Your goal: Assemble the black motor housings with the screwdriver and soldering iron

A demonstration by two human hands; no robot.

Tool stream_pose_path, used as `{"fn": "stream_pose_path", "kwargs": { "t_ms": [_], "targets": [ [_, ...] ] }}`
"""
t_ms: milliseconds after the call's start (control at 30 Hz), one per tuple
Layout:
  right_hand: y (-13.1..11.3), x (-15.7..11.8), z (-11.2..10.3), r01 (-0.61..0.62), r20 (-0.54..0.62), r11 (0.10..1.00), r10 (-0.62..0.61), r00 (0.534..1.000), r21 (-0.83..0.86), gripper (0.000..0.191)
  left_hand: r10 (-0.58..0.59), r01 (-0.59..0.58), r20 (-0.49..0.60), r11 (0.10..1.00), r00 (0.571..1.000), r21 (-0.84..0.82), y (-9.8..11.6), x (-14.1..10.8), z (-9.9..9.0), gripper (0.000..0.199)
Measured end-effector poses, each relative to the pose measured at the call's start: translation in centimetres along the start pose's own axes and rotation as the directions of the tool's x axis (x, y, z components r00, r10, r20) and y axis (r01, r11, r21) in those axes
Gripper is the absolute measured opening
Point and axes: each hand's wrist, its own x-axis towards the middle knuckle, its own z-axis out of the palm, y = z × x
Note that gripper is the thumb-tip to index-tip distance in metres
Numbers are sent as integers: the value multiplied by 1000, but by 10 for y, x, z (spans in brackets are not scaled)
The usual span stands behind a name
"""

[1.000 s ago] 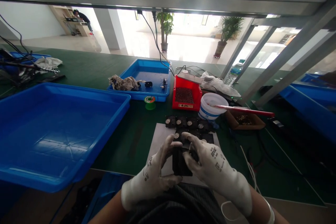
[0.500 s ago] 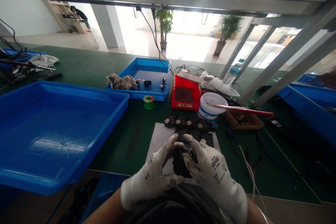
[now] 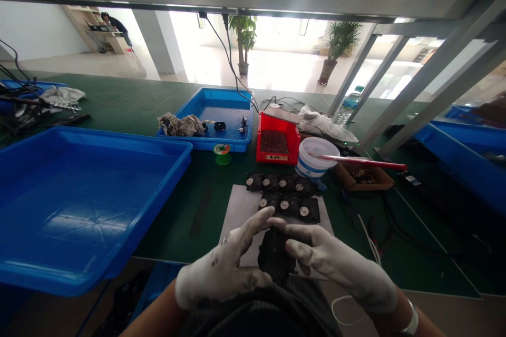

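Note:
A black part lies near the table's front edge, between my gloved hands. My left hand curves round its left side, thumb at the near end and fingers at the far end, gripping it. The fingers of my right hand reach over the part's right and far side; whether they hold anything small is hidden. Beyond them, several black units with silver discs stand in two rows, the nearer row on a white sheet.
Blue trays stand left and behind. A green spool, red bin, white tub with a red-handled tool across it, and cardboard box stand beyond. A metal frame rises right. A person is far off.
My right hand has turned and shifted to the right, lying flatter beside the black part. The nearer row of discs shows more fully. The view has shifted slightly.

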Motion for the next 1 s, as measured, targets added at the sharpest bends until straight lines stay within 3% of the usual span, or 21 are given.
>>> {"fn": "stream_pose_path", "kwargs": {
  "t_ms": [67,167,267,467,567,733,900,1000],
  "targets": [
    [-4,-1,3,-34,25,993,31,999,117,49,-26,28,-39,999,999,43,2,0,2,88],
    [10,-2,10,36,-161,990,-14,987,134,45,-116,139,-139,977,983,164,5,0,11,74],
    [29,-2,14,89,-250,990,-59,966,109,45,-171,190,-106,961,980,199,10,1,19,64],
    [25,-8,16,105,-117,991,-94,989,86,43,-125,139,-73,965,989,222,16,2,22,62],
    [18,-11,22,126,-170,989,-112,979,73,39,-103,113,-61,975,993,189,13,1,24,61],
    [24,-12,27,53,-312,998,-59,948,-26,26,-158,169,-100,979,982,112,-5,-3,30,57],
    [30,-20,22,107,-264,989,-131,956,-103,25,-238,239,-56,971,970,6,-25,-3,36,60],
    [29,-27,11,124,-243,979,-162,956,-163,31,-272,259,-105,958,957,-123,-28,2,47,54]
  ]
}}
